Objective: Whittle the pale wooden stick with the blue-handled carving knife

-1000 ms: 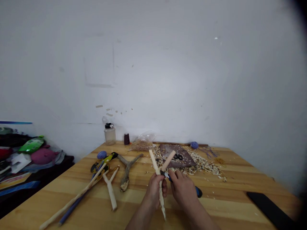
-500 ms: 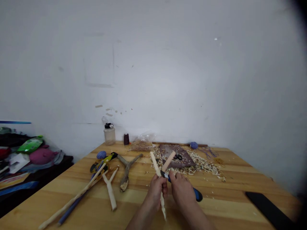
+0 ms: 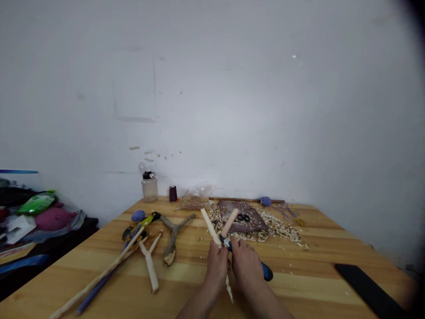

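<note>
My left hand [image 3: 217, 265] is closed around the lower part of a peeled forked stick [image 3: 209, 225], whose two pale prongs point up and away from me. Its thin, ragged lower end shows beneath my hands. My right hand [image 3: 247, 266] grips a knife [image 3: 267, 271] with a blue and black handle; the handle's end sticks out to the right. The knife's front lies at the crotch of the fork, but I cannot make out the blade's edge. Both hands are close together above the wooden table [image 3: 299, 288].
Left of my hands lie a smaller peeled fork [image 3: 151, 268], a bark-covered fork [image 3: 172, 241] and long sticks [image 3: 96, 279]. Beyond are wood shavings [image 3: 282, 226], a brown sheet [image 3: 229, 210] with scissors [image 3: 243, 217], and a bottle [image 3: 149, 188]. A black flat object [image 3: 365, 285] lies right.
The forked stick has tilted slightly left at its top. My right hand and the knife have moved a little left, closer to my left hand. The whole view has shifted slightly.
</note>
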A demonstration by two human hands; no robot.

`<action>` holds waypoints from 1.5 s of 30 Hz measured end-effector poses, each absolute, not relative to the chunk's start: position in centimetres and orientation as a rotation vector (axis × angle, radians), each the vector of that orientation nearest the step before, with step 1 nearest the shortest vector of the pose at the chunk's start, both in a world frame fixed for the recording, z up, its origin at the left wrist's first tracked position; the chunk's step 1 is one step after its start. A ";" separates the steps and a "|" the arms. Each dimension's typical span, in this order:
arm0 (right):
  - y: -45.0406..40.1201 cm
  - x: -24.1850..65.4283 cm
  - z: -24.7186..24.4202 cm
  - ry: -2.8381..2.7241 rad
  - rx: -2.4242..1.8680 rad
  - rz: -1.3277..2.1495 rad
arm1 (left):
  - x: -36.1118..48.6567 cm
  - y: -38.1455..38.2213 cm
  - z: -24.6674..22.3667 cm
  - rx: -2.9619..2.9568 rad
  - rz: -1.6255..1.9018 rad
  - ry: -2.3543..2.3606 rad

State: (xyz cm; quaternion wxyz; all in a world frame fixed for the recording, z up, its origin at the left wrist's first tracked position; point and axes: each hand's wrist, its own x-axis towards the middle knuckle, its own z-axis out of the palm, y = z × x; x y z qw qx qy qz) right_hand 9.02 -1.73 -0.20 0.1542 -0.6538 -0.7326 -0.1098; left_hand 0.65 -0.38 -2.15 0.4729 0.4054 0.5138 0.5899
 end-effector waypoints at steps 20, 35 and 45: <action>0.0 13.0 0.0 -1.591 -1.068 0.979 | -1.8 -0.6 -0.6 0.671 1.071 0.724; -0.7 12.9 -0.3 -1.231 -0.790 0.768 | -2.3 -1.0 -0.6 0.969 1.167 0.487; -1.1 13.1 1.1 -0.958 -0.387 1.211 | -3.5 0.3 -0.7 1.348 1.558 0.754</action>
